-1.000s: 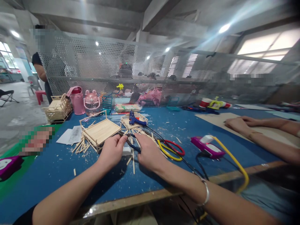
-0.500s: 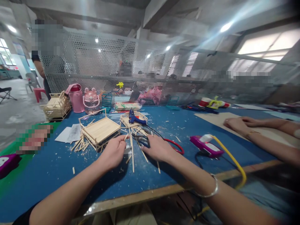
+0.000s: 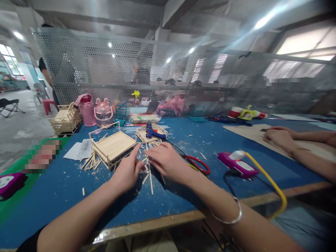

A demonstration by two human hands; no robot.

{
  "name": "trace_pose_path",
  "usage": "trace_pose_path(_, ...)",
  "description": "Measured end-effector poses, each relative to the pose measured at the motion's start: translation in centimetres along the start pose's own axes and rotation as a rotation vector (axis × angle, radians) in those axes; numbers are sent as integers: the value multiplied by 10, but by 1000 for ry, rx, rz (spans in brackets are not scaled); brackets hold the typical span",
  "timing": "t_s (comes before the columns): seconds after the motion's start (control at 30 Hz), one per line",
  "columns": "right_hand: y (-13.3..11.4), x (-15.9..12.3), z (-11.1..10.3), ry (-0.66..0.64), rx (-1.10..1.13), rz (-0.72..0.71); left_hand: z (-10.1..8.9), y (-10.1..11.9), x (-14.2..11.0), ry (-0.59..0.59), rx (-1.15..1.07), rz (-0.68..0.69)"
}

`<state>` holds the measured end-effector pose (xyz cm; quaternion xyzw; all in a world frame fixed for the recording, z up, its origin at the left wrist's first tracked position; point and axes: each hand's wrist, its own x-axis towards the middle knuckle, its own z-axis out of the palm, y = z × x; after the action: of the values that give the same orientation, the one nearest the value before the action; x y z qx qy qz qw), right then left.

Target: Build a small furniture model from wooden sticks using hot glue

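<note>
My left hand (image 3: pixel 127 170) is beside the front corner of a wooden stick-built platform with railings (image 3: pixel 114 145). Its index finger is stretched out and the thumb stands apart, with no held thing visible. My right hand (image 3: pixel 164 160) hovers over loose thin wooden sticks (image 3: pixel 151 178), palm down, fingers slightly spread and pointing left; nothing shows in it. Behind the hands, a blue glue gun (image 3: pixel 155 134) rests on a smaller stick-built frame (image 3: pixel 141 134). A red loop handle (image 3: pixel 201 163) lies right of my right hand, with part of a yellow one beside it.
A finished-looking stick model (image 3: pixel 65 119), a pink flask (image 3: pixel 88 112) and a pink-topped bottle (image 3: pixel 103 113) stand at the back left. A purple power strip (image 3: pixel 237 166) with a yellow cord lies to the right. Another person's hands (image 3: pixel 279 138) rest on brown board (image 3: pixel 244 131).
The dark-handled hand tool has left my right hand, and the short stick piece no longer shows in my left. My right hand has moved left, closer to my left hand.
</note>
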<state>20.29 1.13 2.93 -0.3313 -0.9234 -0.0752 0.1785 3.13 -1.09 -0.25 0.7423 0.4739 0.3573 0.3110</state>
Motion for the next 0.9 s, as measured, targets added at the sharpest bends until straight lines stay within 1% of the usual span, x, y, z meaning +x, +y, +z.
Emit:
trace_pose_path(0.03,-1,0,-2,-32,-17,-74,1,3,-1,-22,-9,9)
trace_pose_path(0.07,0,1,-4,-64,-31,-119,0,7,-2,-42,-10,12)
trace_pose_path(0.13,6,2,-7,-117,-17,-142,-4,18,-7,-33,32,7)
trace_pose_path(0.17,11,2,-8,-126,19,-125,-9,25,-11,7,70,3)
trace_pose_path(0.23,23,0,-10,-92,155,-18,-29,36,-19,203,150,41)
trace_pose_path(0.27,29,-1,-11,-59,258,78,-42,38,-22,312,140,60)
trace_pose_path(0.3,34,-2,-11,-38,393,193,-57,36,-23,456,93,49)
trace_pose_path(0.33,38,-2,-11,-31,561,315,-72,29,-22,612,24,31)
trace_pose_path(0.4,41,-1,-7,-62,945,540,-100,5,-14,938,-233,35)
trace_pose_path(0.43,41,2,-5,-86,1121,628,-110,-10,-8,1029,-389,-28)
trace_pose_path(0.47,39,7,-2,-110,1260,698,-117,-26,-2,1023,-501,-143)
trace_pose_path(0.5,36,12,1,-130,1354,753,-121,-40,4,963,-580,-283)
trace_pose_path(0.53,33,19,4,-144,1406,797,-123,-51,9,876,-627,-409)
trace_pose_path(0.57,29,27,7,-158,1430,828,-121,-59,13,796,-639,-504)
trace_pose_path(0.6,27,34,10,-166,1439,853,-118,-62,15,717,-639,-529)
trace_pose_path(0.63,25,42,13,-167,1442,873,-115,-62,16,683,-634,-535)
trace_pose_path(0.77,25,63,26,-135,1438,927,-102,-42,7,628,-672,-471)
trace_pose_path(0.9,31,66,36,-92,1414,928,-93,-24,-17,572,-701,-474)
